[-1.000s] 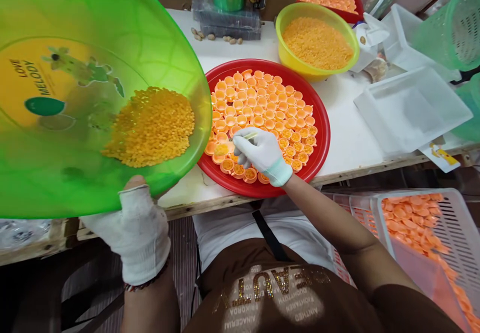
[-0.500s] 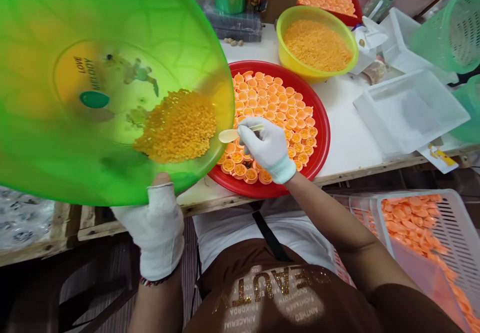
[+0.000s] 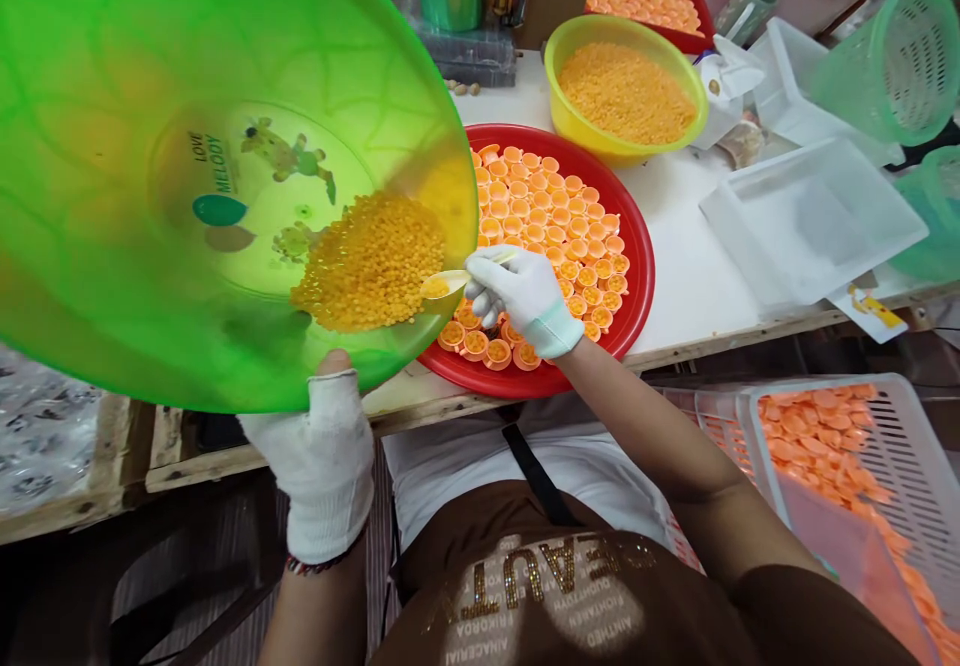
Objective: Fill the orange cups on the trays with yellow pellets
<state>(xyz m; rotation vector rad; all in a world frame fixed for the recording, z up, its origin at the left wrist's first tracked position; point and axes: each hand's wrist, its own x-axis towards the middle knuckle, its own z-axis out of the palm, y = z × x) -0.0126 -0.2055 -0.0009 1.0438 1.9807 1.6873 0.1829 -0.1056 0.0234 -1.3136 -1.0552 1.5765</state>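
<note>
The green basin has shifted to the right in the left hand, and its rim, which reached only the edge of the red tray a second ago, now overlaps the tray's left side and hides some orange cups there. It also covers more of the brown nut-like pieces behind. The spoon in the right hand was over the cups, then empty at the rim; its tip is now inside the basin, by the yellow grains, and seems to carry a few, though they blend with the pile.
</note>
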